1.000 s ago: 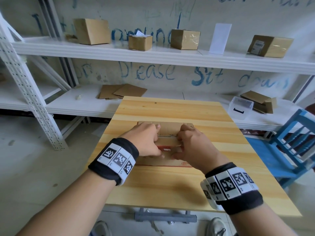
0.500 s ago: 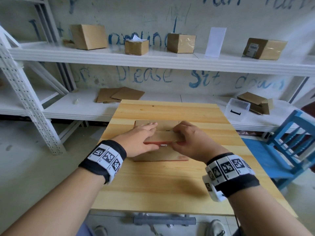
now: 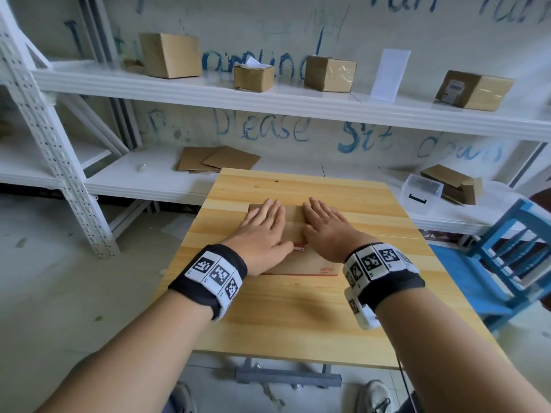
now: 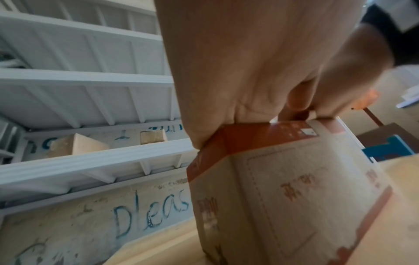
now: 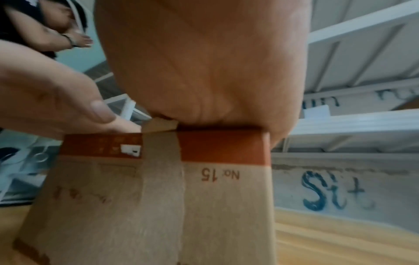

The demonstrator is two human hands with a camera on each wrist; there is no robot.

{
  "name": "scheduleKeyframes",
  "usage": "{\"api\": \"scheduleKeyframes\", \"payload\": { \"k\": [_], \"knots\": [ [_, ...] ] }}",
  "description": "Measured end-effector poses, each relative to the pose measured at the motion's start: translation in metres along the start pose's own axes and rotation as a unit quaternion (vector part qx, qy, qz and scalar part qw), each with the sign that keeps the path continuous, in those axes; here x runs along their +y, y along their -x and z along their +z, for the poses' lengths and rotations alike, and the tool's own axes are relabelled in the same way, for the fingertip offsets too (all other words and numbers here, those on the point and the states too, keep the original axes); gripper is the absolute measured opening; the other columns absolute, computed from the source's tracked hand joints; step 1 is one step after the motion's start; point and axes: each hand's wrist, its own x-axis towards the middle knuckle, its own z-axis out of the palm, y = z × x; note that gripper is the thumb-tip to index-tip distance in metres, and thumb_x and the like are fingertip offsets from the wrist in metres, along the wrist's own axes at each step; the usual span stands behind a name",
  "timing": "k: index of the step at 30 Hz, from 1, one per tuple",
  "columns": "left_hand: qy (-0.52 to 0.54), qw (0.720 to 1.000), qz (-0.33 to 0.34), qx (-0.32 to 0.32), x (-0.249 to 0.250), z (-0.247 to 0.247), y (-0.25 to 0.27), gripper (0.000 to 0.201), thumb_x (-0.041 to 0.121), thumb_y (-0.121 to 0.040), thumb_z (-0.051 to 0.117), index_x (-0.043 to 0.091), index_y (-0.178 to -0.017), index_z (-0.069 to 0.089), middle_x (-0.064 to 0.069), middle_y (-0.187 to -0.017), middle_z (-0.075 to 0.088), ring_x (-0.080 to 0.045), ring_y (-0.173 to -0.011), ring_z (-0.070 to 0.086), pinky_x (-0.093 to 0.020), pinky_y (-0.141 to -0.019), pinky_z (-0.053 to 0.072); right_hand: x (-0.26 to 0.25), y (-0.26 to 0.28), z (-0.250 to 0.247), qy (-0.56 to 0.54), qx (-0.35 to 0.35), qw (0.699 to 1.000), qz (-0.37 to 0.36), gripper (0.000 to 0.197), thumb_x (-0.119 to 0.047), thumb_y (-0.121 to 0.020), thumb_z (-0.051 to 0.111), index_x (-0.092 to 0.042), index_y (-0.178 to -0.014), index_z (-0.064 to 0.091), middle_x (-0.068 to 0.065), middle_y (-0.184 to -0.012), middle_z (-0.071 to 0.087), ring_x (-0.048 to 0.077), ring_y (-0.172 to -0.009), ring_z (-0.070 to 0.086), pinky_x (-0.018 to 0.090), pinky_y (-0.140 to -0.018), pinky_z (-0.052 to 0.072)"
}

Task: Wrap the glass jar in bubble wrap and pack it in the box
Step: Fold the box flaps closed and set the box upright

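Observation:
A closed brown cardboard box with red print stands on the wooden table. My left hand lies flat on the left half of its top, fingers straight and pointing away. My right hand lies flat on the right half in the same way. In the left wrist view the palm presses down on the box. The right wrist view shows the box with a tape strip down its side and my right palm on top. No glass jar or bubble wrap is visible.
White metal shelving behind the table holds several cardboard boxes and flat cardboard sheets. A clear plastic container sits on the lower shelf at right. A blue chair stands right of the table.
Both hands went from curled fingers working the box flaps to lying flat with straight fingers on the closed top. The flaps are now down.

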Motion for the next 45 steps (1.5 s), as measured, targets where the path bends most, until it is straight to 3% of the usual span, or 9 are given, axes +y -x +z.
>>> {"api": "scheduleKeyframes", "payload": {
  "k": [9, 16, 28, 33, 37, 39, 41, 43, 45],
  "knots": [
    [0.075, 0.996, -0.046, -0.028, 0.0, -0.007, -0.007, 0.068, 0.052, -0.106, 0.004, 0.014, -0.16, -0.013, -0.002, -0.168, -0.023, -0.016, -0.156, -0.014, -0.039, -0.127, -0.003, 0.004, -0.004, 0.004, -0.007, 0.008, 0.999, 0.038, 0.066, -0.044, -0.108, 0.014, -0.01, -0.162, -0.004, 0.006, -0.171, -0.01, 0.02, -0.157, -0.009, 0.039, -0.126, -0.002],
    [0.012, 0.991, -0.126, 0.042, 0.012, 0.001, -0.027, 0.062, 0.038, -0.105, 0.013, 0.017, -0.163, 0.0, -0.004, -0.172, -0.008, -0.017, -0.158, -0.005, -0.04, -0.127, 0.002, 0.002, -0.002, 0.004, -0.004, 0.01, 0.999, 0.036, 0.064, -0.043, -0.108, 0.012, -0.013, -0.162, -0.005, 0.004, -0.17, -0.011, 0.017, -0.157, -0.011, 0.039, -0.126, -0.004],
    [-0.007, 0.995, -0.091, 0.041, 0.008, 0.002, -0.027, 0.068, 0.049, -0.106, 0.008, 0.012, -0.162, -0.001, -0.002, -0.172, -0.007, -0.014, -0.158, -0.005, -0.036, -0.127, -0.001, 0.003, -0.005, 0.01, 0.015, 0.029, 0.999, 0.023, 0.065, -0.045, -0.107, 0.011, -0.013, -0.162, -0.004, 0.004, -0.17, -0.01, 0.018, -0.157, -0.009, 0.038, -0.127, -0.004],
    [0.146, 0.987, -0.064, 0.016, 0.003, -0.015, -0.016, 0.065, 0.047, -0.107, 0.002, 0.012, -0.162, 0.001, -0.002, -0.172, -0.008, -0.014, -0.157, -0.007, -0.035, -0.126, -0.003, 0.01, -0.004, 0.001, -0.089, 0.022, 0.996, 0.015, 0.063, -0.04, -0.109, 0.021, -0.011, -0.162, 0.003, 0.004, -0.17, -0.008, 0.02, -0.157, -0.009, 0.039, -0.127, -0.001],
    [0.373, 0.923, -0.084, 0.05, -0.012, -0.021, -0.006, 0.066, 0.035, -0.111, 0.025, 0.015, -0.16, -0.015, -0.002, -0.168, -0.026, -0.017, -0.155, -0.017, -0.037, -0.124, -0.001, 0.023, 0.004, -0.006, -0.309, 0.048, 0.947, 0.073, 0.067, -0.018, -0.108, 0.039, -0.011, -0.162, 0.0, 0.004, -0.171, -0.007, 0.024, -0.158, 0.0, 0.039, -0.126, 0.01],
    [0.401, 0.904, -0.133, 0.06, -0.02, -0.013, -0.01, 0.078, 0.028, -0.109, 0.041, 0.019, -0.159, -0.018, -0.002, -0.168, -0.024, -0.022, -0.157, -0.004, -0.036, -0.12, 0.024, 0.028, 0.007, 0.0, -0.408, 0.043, 0.905, 0.113, 0.061, -0.02, -0.108, 0.04, -0.008, -0.161, 0.011, 0.01, -0.166, 0.021, 0.033, -0.15, 0.03, 0.043, -0.119, 0.034],
    [0.485, 0.857, -0.16, 0.071, -0.03, -0.004, -0.013, 0.076, 0.023, -0.107, 0.049, 0.017, -0.163, -0.002, -0.005, -0.171, 0.004, -0.027, -0.155, 0.018, -0.037, -0.116, 0.034, 0.035, 0.005, 0.013, -0.516, 0.042, 0.843, 0.144, 0.045, -0.028, -0.108, 0.041, -0.004, -0.147, 0.038, 0.018, -0.14, 0.055, 0.036, -0.121, 0.06, 0.048, -0.103, 0.051],
    [0.619, 0.766, -0.159, 0.062, -0.04, 0.004, -0.017, 0.057, 0.014, -0.105, 0.052, 0.013, -0.158, 0.03, -0.007, -0.157, 0.044, -0.027, -0.141, 0.045, -0.043, -0.118, 0.035, 0.036, 0.006, 0.018, -0.591, 0.031, 0.79, 0.161, 0.039, -0.03, -0.109, 0.04, -0.002, -0.135, 0.048, 0.021, -0.12, 0.065, 0.032, -0.101, 0.067, 0.049, -0.092, 0.057],
    [0.695, 0.703, -0.144, 0.047, -0.043, 0.004, -0.014, 0.038, 0.006, -0.106, 0.048, 0.005, -0.143, 0.052, -0.013, -0.138, 0.062, -0.026, -0.12, 0.06, -0.038, -0.102, 0.05, 0.035, 0.007, 0.018, -0.634, 0.026, 0.754, 0.169, 0.035, -0.028, -0.11, 0.037, -0.003, -0.131, 0.049, 0.019, -0.11, 0.065, 0.029, -0.09, 0.066, 0.042, -0.08, 0.057]
  ]
}}
